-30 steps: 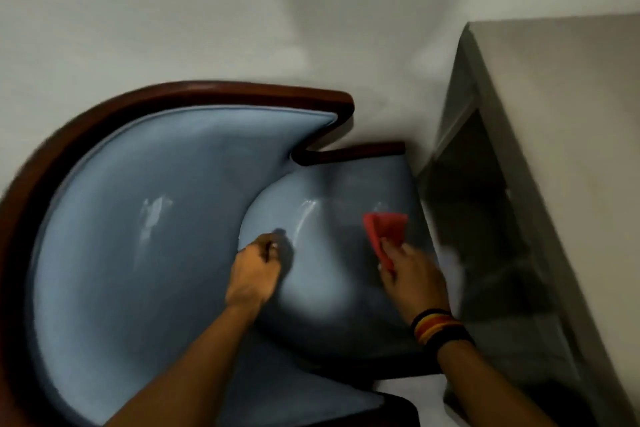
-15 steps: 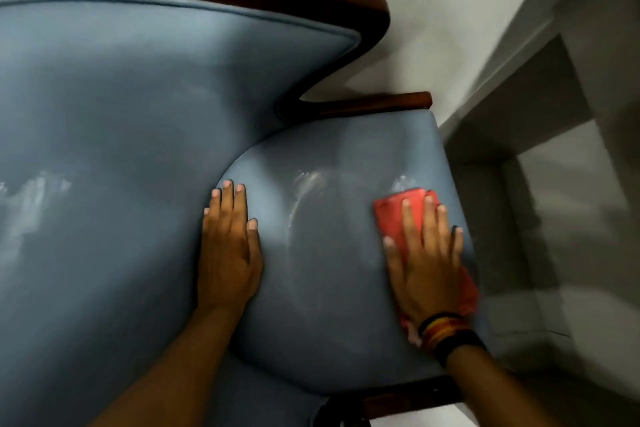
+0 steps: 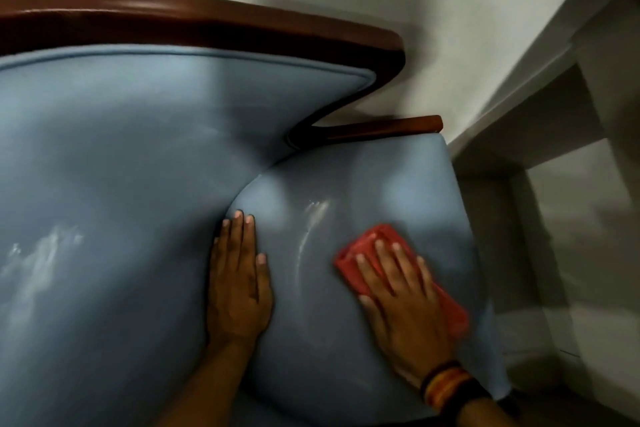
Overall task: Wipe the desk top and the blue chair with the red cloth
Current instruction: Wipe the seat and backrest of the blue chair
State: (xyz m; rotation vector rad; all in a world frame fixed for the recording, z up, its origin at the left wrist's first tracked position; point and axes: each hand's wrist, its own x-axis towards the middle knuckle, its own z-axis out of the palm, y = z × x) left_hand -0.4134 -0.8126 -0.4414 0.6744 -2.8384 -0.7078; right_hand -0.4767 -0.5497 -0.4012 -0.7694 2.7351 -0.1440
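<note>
Right hand [image 3: 403,302] lies flat w/ fingers spread on the folded red cloth [image 3: 363,246], lower right of frame, pressing it onto the seat of the blue upholstered chair w/ dark wood rim [image 3: 138,156]. No closed grip, just an open palm pinning the fabric. Vs half a sec ago the cloth sits a bit further toward frame centre, closer to the whitish smear [image 3: 313,218], so the stroke is likely running leftward across the seat. A sec ago the cloth was pinched at one edge; now it's flattened, i.e. proper wiping contact. Left hand [image 3: 239,282] is open, empty, braced where seat meets backrest, same spot as before. Pale marks at left of frame on backrest look untouched, so chair is prob only partly done. Grey desk surface [image 3: 554,73] at upper right; top not visible.
</note>
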